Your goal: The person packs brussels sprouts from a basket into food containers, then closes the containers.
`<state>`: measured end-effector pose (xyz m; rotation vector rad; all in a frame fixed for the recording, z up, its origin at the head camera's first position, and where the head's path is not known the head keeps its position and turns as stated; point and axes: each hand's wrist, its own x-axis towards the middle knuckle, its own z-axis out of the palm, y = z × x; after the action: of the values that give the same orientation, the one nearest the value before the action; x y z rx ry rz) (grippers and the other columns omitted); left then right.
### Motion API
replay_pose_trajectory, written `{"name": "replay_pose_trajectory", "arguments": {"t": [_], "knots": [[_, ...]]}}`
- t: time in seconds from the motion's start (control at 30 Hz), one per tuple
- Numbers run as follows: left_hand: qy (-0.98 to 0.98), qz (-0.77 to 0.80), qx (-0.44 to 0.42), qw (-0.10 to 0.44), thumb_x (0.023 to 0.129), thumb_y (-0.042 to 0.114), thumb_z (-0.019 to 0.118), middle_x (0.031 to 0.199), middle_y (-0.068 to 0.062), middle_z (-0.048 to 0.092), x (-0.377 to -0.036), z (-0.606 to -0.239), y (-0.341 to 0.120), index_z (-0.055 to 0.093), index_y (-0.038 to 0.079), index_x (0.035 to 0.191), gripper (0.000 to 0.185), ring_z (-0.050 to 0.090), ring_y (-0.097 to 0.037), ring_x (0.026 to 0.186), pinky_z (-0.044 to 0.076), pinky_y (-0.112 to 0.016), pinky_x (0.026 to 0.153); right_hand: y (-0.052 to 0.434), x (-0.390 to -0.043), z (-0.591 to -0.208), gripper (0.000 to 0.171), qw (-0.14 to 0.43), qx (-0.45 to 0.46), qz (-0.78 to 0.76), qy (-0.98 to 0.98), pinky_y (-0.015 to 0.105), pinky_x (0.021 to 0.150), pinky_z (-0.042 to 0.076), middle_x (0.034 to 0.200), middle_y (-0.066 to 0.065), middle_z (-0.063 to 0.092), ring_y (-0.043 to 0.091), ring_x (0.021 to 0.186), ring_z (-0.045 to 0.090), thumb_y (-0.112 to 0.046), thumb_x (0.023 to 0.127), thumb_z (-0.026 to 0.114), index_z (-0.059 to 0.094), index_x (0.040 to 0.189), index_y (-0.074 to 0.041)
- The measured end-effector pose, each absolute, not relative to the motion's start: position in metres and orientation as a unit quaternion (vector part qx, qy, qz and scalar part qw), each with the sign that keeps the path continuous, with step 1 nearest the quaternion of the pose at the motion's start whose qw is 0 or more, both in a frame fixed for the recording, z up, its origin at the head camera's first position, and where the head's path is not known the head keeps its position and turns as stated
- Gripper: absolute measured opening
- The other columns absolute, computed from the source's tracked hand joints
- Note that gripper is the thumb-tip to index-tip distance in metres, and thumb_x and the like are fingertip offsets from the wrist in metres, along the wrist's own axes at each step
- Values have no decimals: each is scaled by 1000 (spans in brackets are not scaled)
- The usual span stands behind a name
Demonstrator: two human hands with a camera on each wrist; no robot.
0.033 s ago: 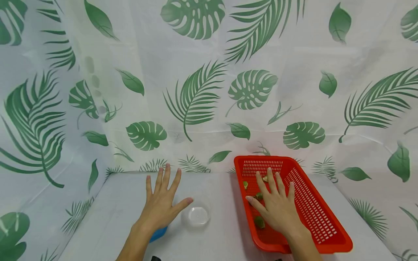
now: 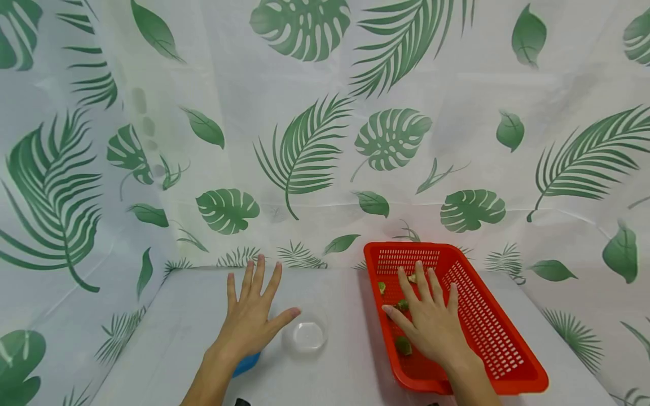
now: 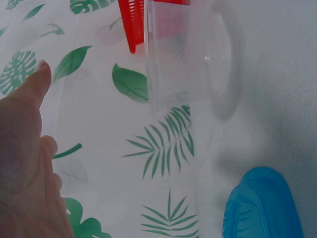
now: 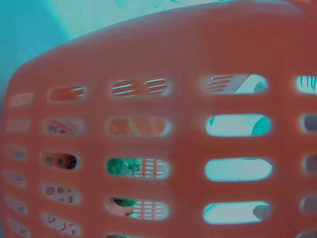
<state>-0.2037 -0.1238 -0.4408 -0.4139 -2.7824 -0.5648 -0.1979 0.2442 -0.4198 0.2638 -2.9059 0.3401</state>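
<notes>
My left hand (image 2: 250,324) is held with its fingers spread and straight, above the white table. Just right of its thumb stands a clear plastic container (image 2: 307,336), also visible in the left wrist view (image 3: 171,59). Partly hidden beneath the left wrist is a blue translucent plastic dish (image 2: 247,365). My right hand (image 2: 434,327), fingers likewise spread, is over a red slotted plastic basket (image 2: 513,332) and holds nothing. Several small green pieces, kind unclear, lie in the basket's left half, among them a dark green one (image 2: 403,345). The right wrist view is mostly filled by the basket's wall (image 4: 148,59).
A white sheet (image 2: 315,192) printed with green leaves hangs behind the table and along both sides. The white tabletop (image 2: 167,338) extends left of the left hand. Two small black things poke in at the bottom edge of the head view.
</notes>
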Motion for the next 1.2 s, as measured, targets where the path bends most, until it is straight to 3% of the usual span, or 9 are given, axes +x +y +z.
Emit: {"name": "replay_pose_trajectory", "arguments": {"t": [0.23,0.43,0.57,0.77,0.87,1.03,1.2], "knots": [[-959,-192,-148,145,95,76,53,175,-7,-11,-203,-441,-124,13,27,169,97,-11,-34,162,-15,-67,122,245,-199,-421,96,101,89,106,-985,73,115,-21,175,19,-1,47,159,-3,-68,96,58,17,169,-21],[-959,-195,-146,143,95,78,51,175,-5,-13,-202,-439,-123,12,28,169,98,-12,-32,162,-15,-66,122,246,-200,-421,96,105,93,110,-984,76,115,-17,175,18,-2,47,159,-5,-70,96,56,16,169,-22],[-947,-252,-162,112,96,75,52,175,-5,-12,-207,-441,-126,10,28,169,97,-11,-32,162,-16,-66,121,247,-199,-420,95,111,103,116,-982,72,117,-19,175,19,0,46,159,-2,-67,97,57,15,169,-22],[-910,-374,-168,61,99,62,61,176,-3,-6,-210,-441,-145,6,32,169,94,-3,-37,162,-6,-68,123,248,-197,-416,92,132,120,125,-976,67,121,-18,175,17,2,44,159,4,-66,99,55,15,169,-22],[-922,-339,-162,92,97,66,62,176,-1,-8,-207,-439,-153,6,35,168,96,-7,-35,162,-9,-66,124,250,-194,-410,94,146,126,113,-975,69,121,-16,175,17,3,44,159,5,-66,98,56,14,169,-22],[-958,-176,-125,188,90,81,55,176,-4,-13,-200,-435,-162,11,34,168,101,-12,-34,162,-16,-66,122,260,-188,-392,96,154,136,80,-975,74,118,-14,175,17,3,45,159,2,-69,96,57,13,169,-26],[-965,-147,-110,189,90,82,55,175,-6,-13,-197,-436,-166,14,31,169,102,-10,-37,162,-18,-68,120,281,-187,-372,96,138,147,56,-978,77,117,-11,176,16,1,49,158,2,-72,95,56,16,169,-25]]}}
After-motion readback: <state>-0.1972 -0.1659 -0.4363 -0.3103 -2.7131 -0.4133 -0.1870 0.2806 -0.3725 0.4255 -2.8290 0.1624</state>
